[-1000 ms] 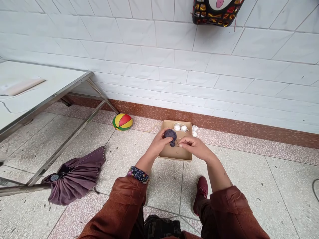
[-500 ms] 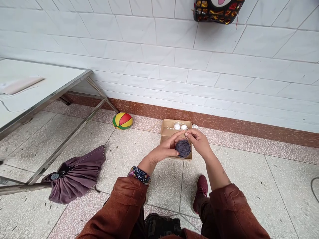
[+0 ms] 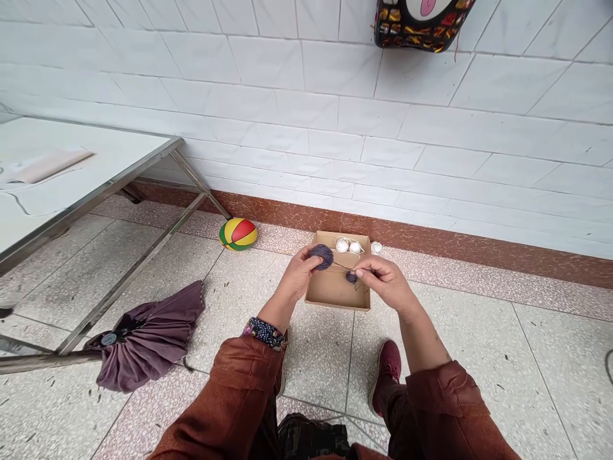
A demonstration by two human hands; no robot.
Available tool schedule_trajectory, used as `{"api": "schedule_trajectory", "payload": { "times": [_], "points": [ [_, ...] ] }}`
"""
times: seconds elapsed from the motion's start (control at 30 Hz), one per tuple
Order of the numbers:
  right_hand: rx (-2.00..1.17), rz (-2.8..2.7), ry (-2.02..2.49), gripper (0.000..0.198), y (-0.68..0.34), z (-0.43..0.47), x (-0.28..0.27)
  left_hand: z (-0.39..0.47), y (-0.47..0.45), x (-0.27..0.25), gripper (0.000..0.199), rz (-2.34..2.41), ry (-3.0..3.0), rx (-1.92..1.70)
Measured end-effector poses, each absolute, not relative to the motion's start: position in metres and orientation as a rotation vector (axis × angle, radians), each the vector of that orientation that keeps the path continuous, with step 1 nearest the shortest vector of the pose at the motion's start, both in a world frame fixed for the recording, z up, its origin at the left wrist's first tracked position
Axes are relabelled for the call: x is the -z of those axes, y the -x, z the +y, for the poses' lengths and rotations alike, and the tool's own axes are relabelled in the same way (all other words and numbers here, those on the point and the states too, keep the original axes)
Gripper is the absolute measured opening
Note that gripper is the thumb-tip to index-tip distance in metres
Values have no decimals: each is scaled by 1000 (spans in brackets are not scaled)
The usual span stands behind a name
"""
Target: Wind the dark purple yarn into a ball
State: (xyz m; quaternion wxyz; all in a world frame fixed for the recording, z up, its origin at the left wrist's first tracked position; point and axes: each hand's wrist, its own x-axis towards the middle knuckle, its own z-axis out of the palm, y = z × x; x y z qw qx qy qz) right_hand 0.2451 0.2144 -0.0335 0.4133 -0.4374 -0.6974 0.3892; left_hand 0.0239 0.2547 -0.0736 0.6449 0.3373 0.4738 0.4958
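Note:
My left hand (image 3: 297,273) is closed round a dark purple-grey ball of yarn (image 3: 322,257), held above the left side of an open cardboard box (image 3: 330,297). A strand (image 3: 341,265) stretches from the ball to my right hand (image 3: 385,281), whose thumb and fingers pinch it. Just below those fingertips shows a smaller dark ball of yarn (image 3: 351,277); whether it hangs or lies in the box I cannot tell. Two white balls of yarn (image 3: 341,245) sit at the far end of the box. Another white ball (image 3: 376,247) is outside its right corner.
A tiled wall (image 3: 335,166) rises behind the box. On the left stand a metal-framed table (image 3: 138,150), a striped ball (image 3: 238,234) and a folded purple umbrella (image 3: 153,338) on the floor. A patterned black bag (image 3: 412,38) hangs above.
My hands have moved apart. The left has carried the yarn ball up and to the left, drawing the strand out between them. A smaller dark ball now shows below my right hand.

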Motion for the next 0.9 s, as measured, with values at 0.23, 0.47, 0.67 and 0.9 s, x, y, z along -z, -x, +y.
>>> {"api": "schedule_trajectory", "payload": {
  "times": [0.23, 0.47, 0.67, 0.9],
  "points": [
    [-939, -1768, 1070, 20, -235, 217, 32, 233, -40, 71, 88, 861, -1282, -746],
    [-939, -1678, 1255, 21, -239, 226, 57, 225, -38, 60, 86, 392, -1017, -785],
    [-821, -1802, 1415, 21, -237, 227, 68, 240, -27, 63, 50, 598, -728, -1035],
    [-1019, -2061, 1213, 19, -228, 220, 60, 252, -26, 68, 43, 919, -741, -1173]
  ]
}}
